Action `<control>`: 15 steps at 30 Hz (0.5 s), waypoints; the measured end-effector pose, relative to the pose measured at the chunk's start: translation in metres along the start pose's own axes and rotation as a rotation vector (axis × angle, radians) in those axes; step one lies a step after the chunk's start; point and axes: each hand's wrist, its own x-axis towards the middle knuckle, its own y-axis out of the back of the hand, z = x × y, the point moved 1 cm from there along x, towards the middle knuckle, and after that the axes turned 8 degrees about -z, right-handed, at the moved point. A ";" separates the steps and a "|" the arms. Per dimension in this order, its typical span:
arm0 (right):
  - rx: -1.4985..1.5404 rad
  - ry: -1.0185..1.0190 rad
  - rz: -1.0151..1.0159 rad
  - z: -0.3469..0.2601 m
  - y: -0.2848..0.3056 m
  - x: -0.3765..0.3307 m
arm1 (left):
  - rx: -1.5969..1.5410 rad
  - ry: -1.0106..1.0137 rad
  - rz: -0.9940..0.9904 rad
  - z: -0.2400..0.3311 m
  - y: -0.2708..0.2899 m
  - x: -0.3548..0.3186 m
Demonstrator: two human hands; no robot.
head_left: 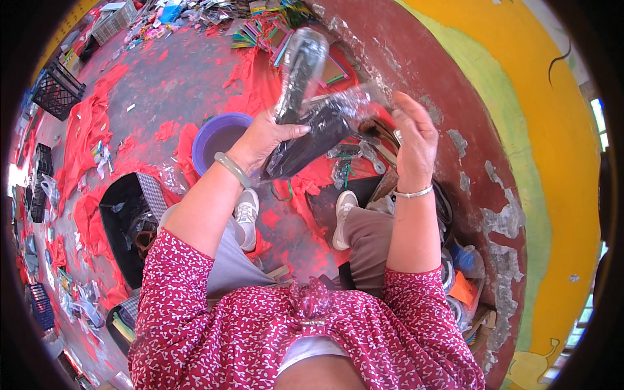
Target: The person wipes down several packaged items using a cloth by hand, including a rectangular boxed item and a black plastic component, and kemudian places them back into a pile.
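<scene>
At frame centre, the left hand (266, 136) grasps black soles (305, 133) in a clear bag (305, 58). The right hand (416, 140), fingers loose, touches the bag's edge. A steady grip below probably helps while the plastic slides on.

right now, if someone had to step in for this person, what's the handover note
Left hand: gripping a dark item in a clear plastic bag, held up in front of the chest.
Right hand: open, fingers at the bag's crinkled open end by the wall side.
Nearby: purple basin on the red-littered floor, more clear-wrapped pieces below the hands.
Done: item is mostly inside the bag.
Left: bag end looks unsealed.
</scene>
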 end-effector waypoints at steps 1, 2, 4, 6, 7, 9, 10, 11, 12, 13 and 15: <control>0.027 0.034 0.131 0.000 -0.004 0.000 | -0.041 -0.025 0.012 0.001 0.000 0.000; -0.058 -0.056 0.104 -0.005 -0.013 0.000 | -0.063 -0.030 0.078 -0.004 0.008 0.001; -0.154 -0.362 0.017 0.005 -0.034 -0.004 | -0.113 -0.064 0.111 -0.010 0.010 0.005; -0.088 -0.505 -0.116 0.025 -0.052 -0.010 | -0.135 -0.070 0.129 -0.010 0.001 0.007; -0.057 -0.516 -0.188 0.035 -0.058 -0.012 | -0.156 -0.073 0.099 -0.009 -0.005 0.008; 0.093 -0.487 -0.163 0.043 -0.063 -0.008 | -0.196 -0.091 0.049 -0.006 -0.014 0.008; 0.200 -0.500 -0.170 0.044 -0.063 -0.006 | -0.208 -0.101 0.025 -0.008 -0.013 0.009; 0.305 -0.511 -0.177 0.044 -0.063 -0.004 | -0.223 -0.096 0.013 -0.007 -0.013 0.008; 0.376 -0.510 -0.184 0.040 -0.063 -0.002 | -0.238 -0.089 0.001 -0.006 -0.012 0.008; 0.372 -0.494 -0.183 0.038 -0.063 -0.001 | -0.254 -0.083 -0.012 -0.005 -0.012 0.007; 0.366 -0.465 -0.187 0.035 -0.063 -0.002 | -0.271 -0.089 0.015 -0.005 -0.010 0.005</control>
